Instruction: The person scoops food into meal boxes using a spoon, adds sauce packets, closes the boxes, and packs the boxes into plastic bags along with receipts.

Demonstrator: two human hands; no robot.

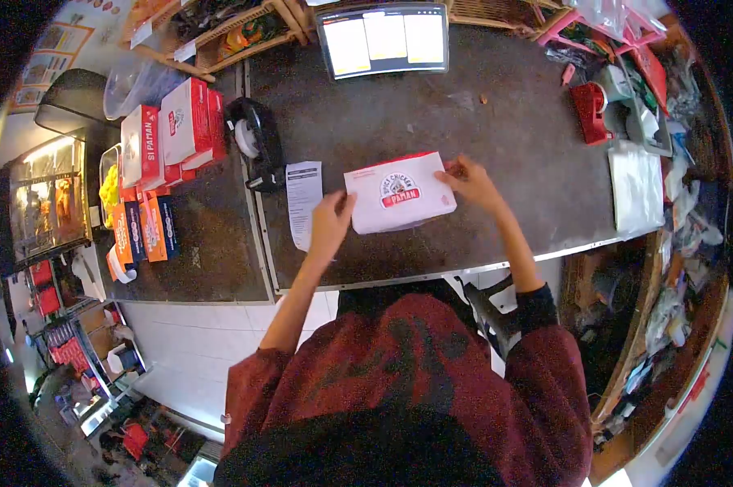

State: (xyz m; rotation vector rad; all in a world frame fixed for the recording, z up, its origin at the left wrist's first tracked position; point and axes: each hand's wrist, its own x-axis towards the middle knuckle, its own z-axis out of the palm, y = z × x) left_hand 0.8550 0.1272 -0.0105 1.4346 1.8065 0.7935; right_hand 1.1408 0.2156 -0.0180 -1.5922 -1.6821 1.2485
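Box [400,213] sits on the dark counter [358,105], near its front edge, white top up, red along the far side. Round chicken logo on the top, lid looks closed. Both hands on it. Left hand [330,222] grasps the left edge, fingers bent against the side. Right hand [474,185] grasps the far right corner, thumb on top, other fingers curled by the rim. Can't tell if the box's base is fully flat on the counter. Receipt [303,191] lies just left of the box, printed side up; left hand overlaps its lower part in view, contact unclear. Black device [255,146] stands left of the receipt, upper end. Further left: stacked red-and-white boxes [184,122], with orange and dark blue cartons [149,229] nearer the person. Lit screen [384,40] at the far edge, beyond the box. Right side: red tape dispenser [591,114], clear plastic bags [636,191] nearer the person, grey tray [649,126] beside the dispenser.
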